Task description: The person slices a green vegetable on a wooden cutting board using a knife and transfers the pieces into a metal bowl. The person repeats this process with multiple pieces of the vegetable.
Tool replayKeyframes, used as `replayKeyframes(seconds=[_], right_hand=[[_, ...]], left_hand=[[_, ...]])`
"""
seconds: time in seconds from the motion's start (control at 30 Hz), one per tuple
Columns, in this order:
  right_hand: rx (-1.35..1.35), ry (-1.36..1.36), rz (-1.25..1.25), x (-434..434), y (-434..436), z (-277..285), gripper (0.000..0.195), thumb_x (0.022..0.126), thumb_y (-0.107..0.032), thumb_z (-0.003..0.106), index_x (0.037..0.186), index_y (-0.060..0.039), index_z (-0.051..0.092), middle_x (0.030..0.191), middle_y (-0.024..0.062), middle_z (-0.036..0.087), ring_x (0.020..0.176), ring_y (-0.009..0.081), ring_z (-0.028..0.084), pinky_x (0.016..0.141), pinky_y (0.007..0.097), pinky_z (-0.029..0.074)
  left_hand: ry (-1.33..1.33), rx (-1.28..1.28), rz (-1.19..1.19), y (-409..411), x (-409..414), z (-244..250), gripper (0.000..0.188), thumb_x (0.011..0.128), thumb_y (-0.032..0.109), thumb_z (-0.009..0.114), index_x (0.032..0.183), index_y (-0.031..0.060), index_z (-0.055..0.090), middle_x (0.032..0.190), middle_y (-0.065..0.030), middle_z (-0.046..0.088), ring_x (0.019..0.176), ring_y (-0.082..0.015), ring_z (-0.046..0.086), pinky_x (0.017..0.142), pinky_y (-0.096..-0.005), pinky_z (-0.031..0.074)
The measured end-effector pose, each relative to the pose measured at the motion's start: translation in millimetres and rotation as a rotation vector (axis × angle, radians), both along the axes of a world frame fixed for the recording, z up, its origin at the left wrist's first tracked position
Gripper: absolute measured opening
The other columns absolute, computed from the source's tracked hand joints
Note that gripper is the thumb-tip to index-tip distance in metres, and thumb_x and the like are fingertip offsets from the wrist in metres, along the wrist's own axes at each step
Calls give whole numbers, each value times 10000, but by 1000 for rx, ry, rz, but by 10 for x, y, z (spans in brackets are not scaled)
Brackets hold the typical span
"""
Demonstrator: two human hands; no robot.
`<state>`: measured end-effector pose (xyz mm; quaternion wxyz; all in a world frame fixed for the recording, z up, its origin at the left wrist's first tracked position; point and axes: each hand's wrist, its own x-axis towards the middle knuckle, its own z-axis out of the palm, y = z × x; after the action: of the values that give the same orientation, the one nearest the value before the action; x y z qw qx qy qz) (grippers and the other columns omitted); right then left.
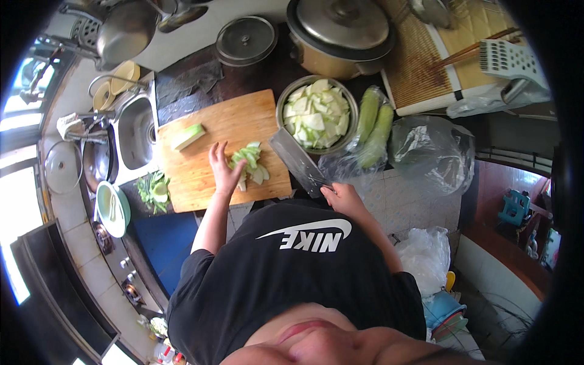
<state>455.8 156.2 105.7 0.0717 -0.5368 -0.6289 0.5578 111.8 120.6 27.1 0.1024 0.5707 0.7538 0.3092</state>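
In my right hand is the handle of a Chinese cleaver. Its broad blade slants up and left, over the right edge of a wooden cutting board and close to the metal bowl's rim. My left hand is above the board with fingers apart, thumb over a small pile of pale green gourd slices; whether it touches them I cannot tell. A cut chunk of gourd with green skin lies farther left on the board. Gourd slices heap up in the round metal bowl.
Two long gourds in clear plastic lie right of the bowl, beside a plastic bag. A lidded rice cooker and a round lid stand behind. At left are a sink, green trimmings and a pale green bowl.
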Motion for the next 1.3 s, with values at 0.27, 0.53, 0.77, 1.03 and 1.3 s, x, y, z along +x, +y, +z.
replayKeyframes(seconds=[0.27, 0.53, 0.77, 1.03, 1.3], right_hand=[[19, -13, -170, -474, -600, -383, 367, 884, -297, 538, 670, 1, 539, 563, 113, 551, 498, 215, 545, 472, 347, 404], [-248, 221, -545, -868, -1134, -819, 283, 910, -243, 521, 730, -25, 534, 559, 17, 516, 418, 79, 460, 391, 233, 360], [-300, 465, -510, -1652, -1045, -1058, 281, 915, -230, 518, 734, -14, 527, 545, 22, 515, 398, 87, 469, 366, 241, 361], [-273, 508, -441, -1730, -987, -974, 326, 921, -220, 506, 675, -9, 478, 537, 34, 510, 383, 92, 463, 362, 256, 361], [-201, 535, -391, -1560, -607, -529, 329, 918, -227, 512, 668, -18, 466, 546, 37, 519, 393, 88, 468, 370, 246, 359]], left_hand=[[171, -320, -298, -241, -70, -84, 1114, 534, 571, 749, 1411, 122, 228, 1426, -201, 199, 1340, -375, 166, 975, -649, 209], [184, -149, -322, -115, -23, -245, 960, 601, 511, 745, 1382, 147, 322, 1411, -195, 265, 1316, -398, 224, 1019, -603, 157], [7, 12, -280, -22, 52, -343, 813, 654, 499, 715, 1325, 156, 410, 1364, -199, 339, 1279, -389, 287, 1013, -597, 171], [-153, 218, -145, 127, 142, -130, 456, 635, 195, 764, 1046, 81, 600, 1177, -160, 510, 1089, -360, 470, 922, -426, 389], [-141, 346, -126, 452, 303, 291, 458, 641, 143, 764, 1061, 75, 593, 1207, -146, 504, 1112, -346, 459, 939, -424, 375]])
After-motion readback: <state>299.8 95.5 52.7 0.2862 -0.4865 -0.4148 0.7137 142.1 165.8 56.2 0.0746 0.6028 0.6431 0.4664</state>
